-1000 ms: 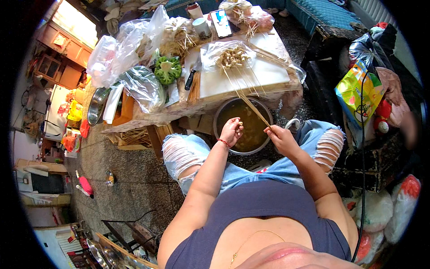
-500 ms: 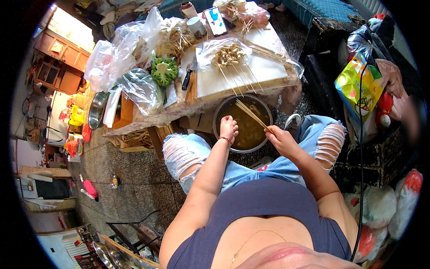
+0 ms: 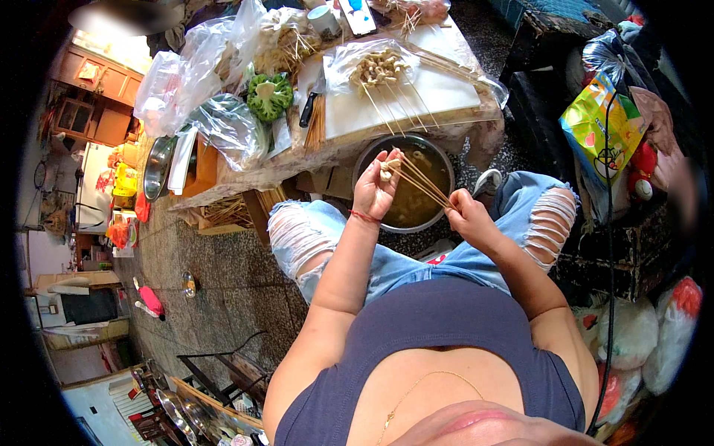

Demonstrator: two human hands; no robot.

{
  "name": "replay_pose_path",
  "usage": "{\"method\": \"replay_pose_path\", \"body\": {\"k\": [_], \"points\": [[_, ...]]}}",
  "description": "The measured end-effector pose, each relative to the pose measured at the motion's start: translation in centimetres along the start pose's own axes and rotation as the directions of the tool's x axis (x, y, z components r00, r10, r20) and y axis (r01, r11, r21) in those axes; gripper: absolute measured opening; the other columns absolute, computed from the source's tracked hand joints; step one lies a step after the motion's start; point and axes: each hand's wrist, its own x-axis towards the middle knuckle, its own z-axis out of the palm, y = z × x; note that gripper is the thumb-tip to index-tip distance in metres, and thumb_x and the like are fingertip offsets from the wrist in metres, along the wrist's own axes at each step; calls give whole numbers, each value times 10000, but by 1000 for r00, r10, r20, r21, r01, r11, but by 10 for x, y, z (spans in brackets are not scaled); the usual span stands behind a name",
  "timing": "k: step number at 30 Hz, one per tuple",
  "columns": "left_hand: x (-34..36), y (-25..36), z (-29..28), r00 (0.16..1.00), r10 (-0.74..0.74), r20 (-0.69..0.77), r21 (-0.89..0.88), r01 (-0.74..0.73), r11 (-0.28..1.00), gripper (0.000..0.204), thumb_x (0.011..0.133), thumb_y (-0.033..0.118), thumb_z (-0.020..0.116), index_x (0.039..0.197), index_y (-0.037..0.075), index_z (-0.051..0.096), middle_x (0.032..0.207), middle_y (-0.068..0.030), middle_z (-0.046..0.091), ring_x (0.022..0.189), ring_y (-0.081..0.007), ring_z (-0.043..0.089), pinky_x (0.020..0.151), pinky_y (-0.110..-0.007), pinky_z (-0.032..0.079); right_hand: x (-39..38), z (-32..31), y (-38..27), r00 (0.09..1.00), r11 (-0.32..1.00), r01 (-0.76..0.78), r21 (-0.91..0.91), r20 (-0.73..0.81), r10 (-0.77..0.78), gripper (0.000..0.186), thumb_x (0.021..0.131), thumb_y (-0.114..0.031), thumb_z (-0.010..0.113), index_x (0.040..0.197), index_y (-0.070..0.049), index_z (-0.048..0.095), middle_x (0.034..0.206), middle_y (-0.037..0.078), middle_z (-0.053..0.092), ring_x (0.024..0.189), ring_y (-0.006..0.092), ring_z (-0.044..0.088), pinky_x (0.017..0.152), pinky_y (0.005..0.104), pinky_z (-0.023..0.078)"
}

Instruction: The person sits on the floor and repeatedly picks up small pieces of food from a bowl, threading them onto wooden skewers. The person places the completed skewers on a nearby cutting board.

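Observation:
Over the metal basin [image 3: 407,229], my left hand [image 3: 374,192] is turned palm up with its fingers curled around a pale piece of food [image 3: 387,171], whose exact kind I cannot make out. Several thin wooden skewers [image 3: 425,187] are gripped at their near ends in my right hand [image 3: 470,216]. Their far tips reach to the food at my left fingers; whether one pierces it is too small to tell. Brownish liquid with a few pale pieces fills the basin between my knees.
Beyond the basin, a low table bears a white cutting board [image 3: 446,100] and a pile of skewered food [image 3: 381,68] on plastic. Left of these are a knife [image 3: 308,110], loose skewers [image 3: 316,125], green broccoli-like vegetable [image 3: 268,98] and plastic bags [image 3: 223,123]. A black cable [image 3: 610,245] hangs at right.
My left hand has turned palm up and come up with a pale food piece in its fingers. The skewers have fanned apart, their tips now meeting my left hand. The view has shifted slightly.

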Motion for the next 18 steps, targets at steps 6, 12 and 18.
{"method": "replay_pose_path", "body": {"k": [6,12,18], "points": [[-3,2,5,1000,3,16,-47,-2,999,243,944,155,408,1119,-3,469,1218,-219,483,1125,-325,495,898,-402,485,-3,5,6,998,999,42,-2,-40,-42,126,854,-78,514,938,-1,461,655,64,539,557,122,523,502,273,428],[-7,3,13,999,-30,22,1,30,1000,226,900,71,424,1106,-12,464,1225,-230,467,1136,-338,482,905,-389,482,-3,0,-3,998,998,56,11,-28,-55,121,848,-87,523,923,8,511,667,68,552,568,120,531,512,268,431],[-10,4,17,999,-45,4,277,43,960,464,692,-166,405,1135,-34,438,1105,-155,503,1156,-319,468,905,-313,492,-3,-4,-11,999,1000,-2,19,-45,3,163,827,-135,528,911,4,516,782,207,602,756,352,606,644,386,461]]}}
